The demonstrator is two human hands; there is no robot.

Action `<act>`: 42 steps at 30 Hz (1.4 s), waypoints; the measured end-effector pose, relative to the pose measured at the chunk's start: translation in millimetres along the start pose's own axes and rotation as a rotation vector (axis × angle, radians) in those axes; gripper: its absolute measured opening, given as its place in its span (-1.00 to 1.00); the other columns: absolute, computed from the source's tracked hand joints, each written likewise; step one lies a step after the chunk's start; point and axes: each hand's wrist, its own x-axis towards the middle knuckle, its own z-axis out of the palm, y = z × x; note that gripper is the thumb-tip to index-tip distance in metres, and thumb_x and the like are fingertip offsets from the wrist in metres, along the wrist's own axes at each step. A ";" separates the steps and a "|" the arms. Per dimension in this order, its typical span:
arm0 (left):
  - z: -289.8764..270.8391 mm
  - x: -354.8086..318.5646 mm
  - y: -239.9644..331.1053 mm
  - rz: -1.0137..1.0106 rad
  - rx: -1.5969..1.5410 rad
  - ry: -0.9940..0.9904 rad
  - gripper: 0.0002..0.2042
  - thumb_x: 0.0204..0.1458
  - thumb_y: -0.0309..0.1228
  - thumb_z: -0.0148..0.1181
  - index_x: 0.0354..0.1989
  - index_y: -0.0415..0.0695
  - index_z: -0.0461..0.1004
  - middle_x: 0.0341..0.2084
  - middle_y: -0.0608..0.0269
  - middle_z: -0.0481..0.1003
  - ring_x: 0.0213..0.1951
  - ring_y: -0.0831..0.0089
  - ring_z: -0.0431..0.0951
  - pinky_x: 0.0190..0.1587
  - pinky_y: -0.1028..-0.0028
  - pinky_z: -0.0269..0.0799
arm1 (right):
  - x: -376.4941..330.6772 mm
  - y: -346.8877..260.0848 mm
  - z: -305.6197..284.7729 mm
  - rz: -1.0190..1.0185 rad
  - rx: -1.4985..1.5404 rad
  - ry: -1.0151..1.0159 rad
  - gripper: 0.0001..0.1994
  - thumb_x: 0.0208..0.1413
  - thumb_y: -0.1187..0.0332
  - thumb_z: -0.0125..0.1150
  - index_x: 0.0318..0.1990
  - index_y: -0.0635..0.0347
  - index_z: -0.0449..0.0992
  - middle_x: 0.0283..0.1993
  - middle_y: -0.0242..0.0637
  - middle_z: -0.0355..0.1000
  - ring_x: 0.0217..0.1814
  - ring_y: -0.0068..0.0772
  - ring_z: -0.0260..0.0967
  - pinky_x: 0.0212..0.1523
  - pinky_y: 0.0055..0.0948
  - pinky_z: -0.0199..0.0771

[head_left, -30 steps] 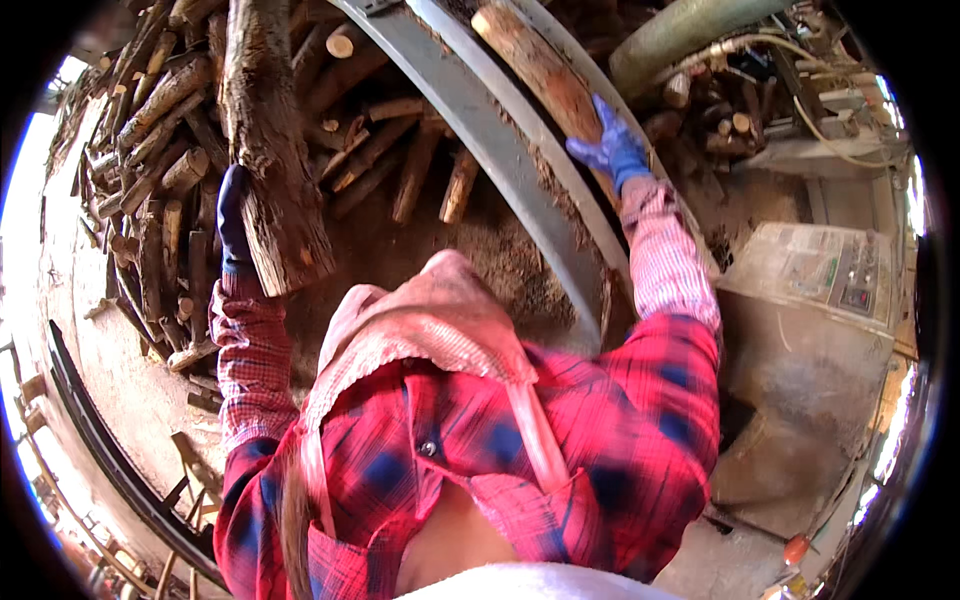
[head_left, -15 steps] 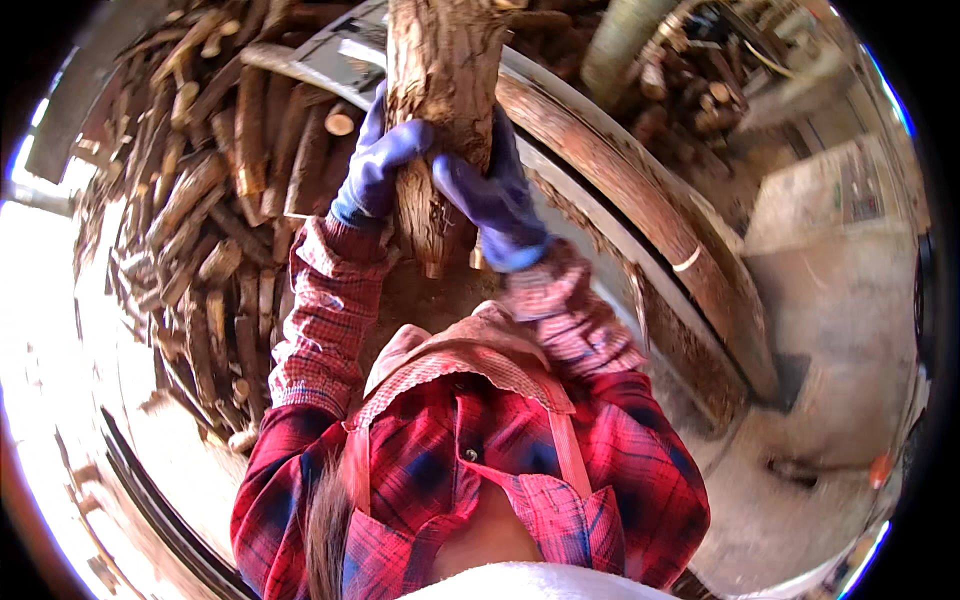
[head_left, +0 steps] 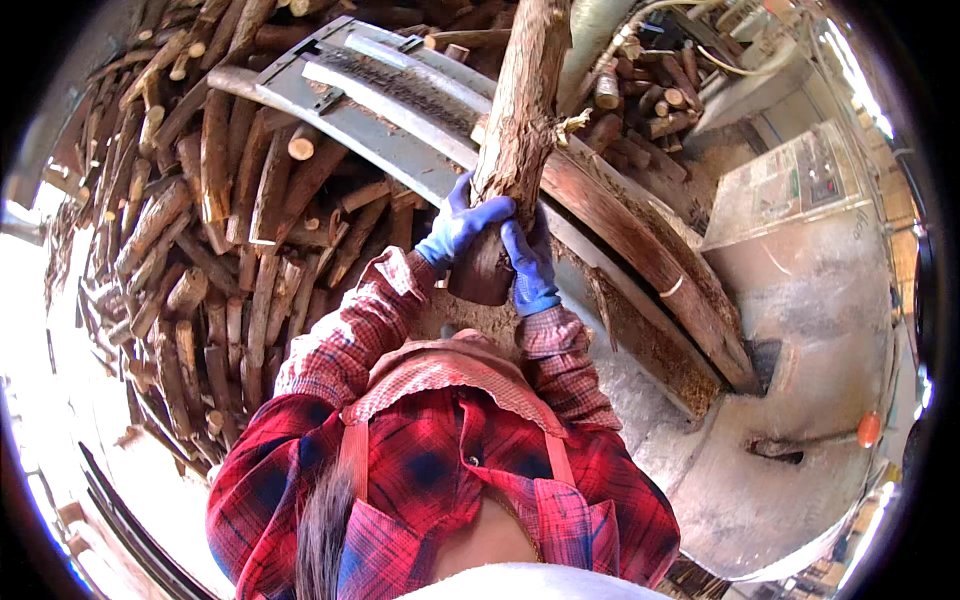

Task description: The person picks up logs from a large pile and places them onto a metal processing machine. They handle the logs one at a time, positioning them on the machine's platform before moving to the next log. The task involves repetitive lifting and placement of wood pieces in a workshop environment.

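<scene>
Head view, two gloved hands, left hand (head_left: 462, 228), right hand (head_left: 530, 268), gripping one log (head_left: 517, 130)

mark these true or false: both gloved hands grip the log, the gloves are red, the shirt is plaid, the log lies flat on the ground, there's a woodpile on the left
1. Both hands grip the rough brown bark-covered log: true; the left hand and the right hand clasp its lower end.
2. The gloves are red: false; they are blue.
3. The shirt is plaid: true; the red plaid sleeve shows it.
4. The log lies flat on the ground: false; it is held up over the curved grey metal frame.
5. A pile of cut branches lies on the left: true.
</scene>
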 end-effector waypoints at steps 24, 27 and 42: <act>-230.2 -339.3 -132.1 -0.523 0.590 1.312 -0.19 -0.04 -0.04 0.31 0.27 -0.37 0.18 0.18 -0.08 0.34 0.22 0.15 0.33 0.25 0.33 0.21 | 294.9 63.9 -9.3 -0.094 -1.254 -0.760 0.04 -0.29 -0.03 0.53 0.33 0.27 0.10 0.25 0.14 0.27 0.32 0.04 0.22 0.29 -0.16 0.23; -224.0 -518.5 -256.8 -0.892 0.250 1.523 -0.44 0.09 -0.18 0.22 0.25 -0.13 0.30 -0.14 0.07 0.53 -0.17 0.35 0.55 -0.07 0.37 0.46 | 295.4 77.0 -19.1 -0.026 -1.444 -0.680 0.01 -0.25 0.06 0.56 0.33 0.32 0.11 0.34 0.04 0.15 0.35 -0.05 0.15 0.32 -0.19 0.20; -128.3 -637.9 -310.4 -0.621 -0.189 1.986 -0.29 -0.09 -0.02 0.39 0.11 -0.31 0.34 -0.28 0.04 0.50 -0.33 0.32 0.46 -0.27 0.32 0.36 | -140.3 256.4 144.1 -0.148 -0.983 -1.275 -0.35 0.00 0.12 0.36 0.15 0.42 0.36 0.18 0.08 0.36 0.23 -0.05 0.31 0.26 -0.22 0.27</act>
